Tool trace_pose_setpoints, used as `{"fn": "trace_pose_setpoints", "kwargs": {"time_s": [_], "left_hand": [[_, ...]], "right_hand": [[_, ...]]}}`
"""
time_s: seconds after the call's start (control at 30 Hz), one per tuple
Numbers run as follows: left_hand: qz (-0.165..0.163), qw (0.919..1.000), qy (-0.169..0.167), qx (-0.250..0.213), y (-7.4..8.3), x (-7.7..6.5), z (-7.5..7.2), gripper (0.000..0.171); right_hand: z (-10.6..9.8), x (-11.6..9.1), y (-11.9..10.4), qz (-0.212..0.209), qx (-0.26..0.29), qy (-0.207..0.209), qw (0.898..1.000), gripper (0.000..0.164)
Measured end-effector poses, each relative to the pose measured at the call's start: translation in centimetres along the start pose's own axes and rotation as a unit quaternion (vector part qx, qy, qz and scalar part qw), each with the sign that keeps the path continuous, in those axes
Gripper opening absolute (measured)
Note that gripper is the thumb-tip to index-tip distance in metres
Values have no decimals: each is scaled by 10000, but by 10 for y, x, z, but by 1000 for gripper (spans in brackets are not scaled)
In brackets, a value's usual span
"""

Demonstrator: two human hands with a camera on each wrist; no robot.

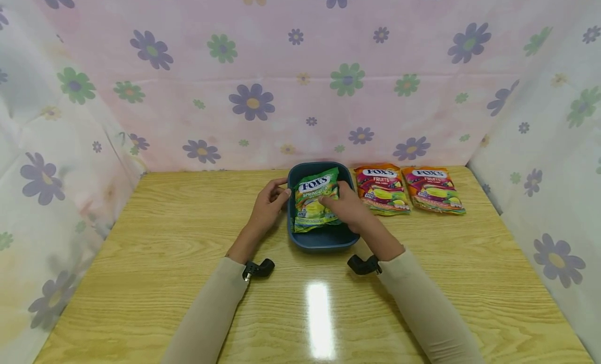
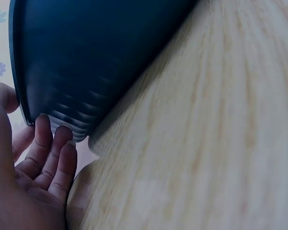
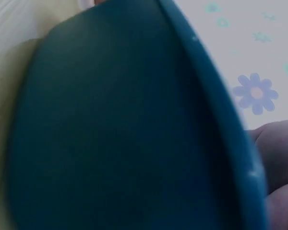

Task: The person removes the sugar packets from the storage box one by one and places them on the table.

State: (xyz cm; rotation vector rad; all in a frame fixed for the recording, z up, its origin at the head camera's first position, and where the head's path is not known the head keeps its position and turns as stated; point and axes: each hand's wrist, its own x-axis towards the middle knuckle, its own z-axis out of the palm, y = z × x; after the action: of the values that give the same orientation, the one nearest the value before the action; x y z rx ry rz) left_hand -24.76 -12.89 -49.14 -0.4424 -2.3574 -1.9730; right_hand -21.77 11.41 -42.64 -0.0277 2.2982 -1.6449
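A dark blue plastic tub [image 1: 324,242] stands on the table near the back wall. Inside it, a green FOX'S candy bag [image 1: 312,205] leans with its printed front up. My right hand [image 1: 349,205] reaches over the tub's right side and grips the bag, thumb across the front and fingers at its right edge. In the right wrist view the tub's wall [image 3: 110,120] hides the bag and most of that hand. At the tub's left side, my left hand [image 1: 269,199] holds the rim; the left wrist view shows its curled fingers [image 2: 62,158] against the outer wall.
Two red-purple FOX'S Fruits candy bags, a nearer one [image 1: 382,189] and a farther one [image 1: 433,189], lie side by side right of the tub. The wooden table [image 1: 188,223] meets flower-patterned cloth [image 1: 281,51] at the back and sides.
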Motion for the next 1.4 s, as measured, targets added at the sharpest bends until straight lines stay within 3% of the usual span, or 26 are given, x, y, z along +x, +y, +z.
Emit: {"fn": "trace_pose_setpoints", "kwargs": {"time_s": [0.17,0.37,0.57,1.4], "left_hand": [[27,10000,1,-21,-2,0,0,40],[60,10000,-15,-15,-3,1,1,41],[71,10000,-24,15,-4,1,2,41],[32,10000,67,20,-5,2,1,38]], "right_hand": [[8,-4,0,-239,-480,463,9975,68],[10,-6,-2,-267,-470,661,9963,64],[10,-7,-3,-207,-544,778,9953,71],[-1,-27,-13,-98,448,992,9940,68]]}}
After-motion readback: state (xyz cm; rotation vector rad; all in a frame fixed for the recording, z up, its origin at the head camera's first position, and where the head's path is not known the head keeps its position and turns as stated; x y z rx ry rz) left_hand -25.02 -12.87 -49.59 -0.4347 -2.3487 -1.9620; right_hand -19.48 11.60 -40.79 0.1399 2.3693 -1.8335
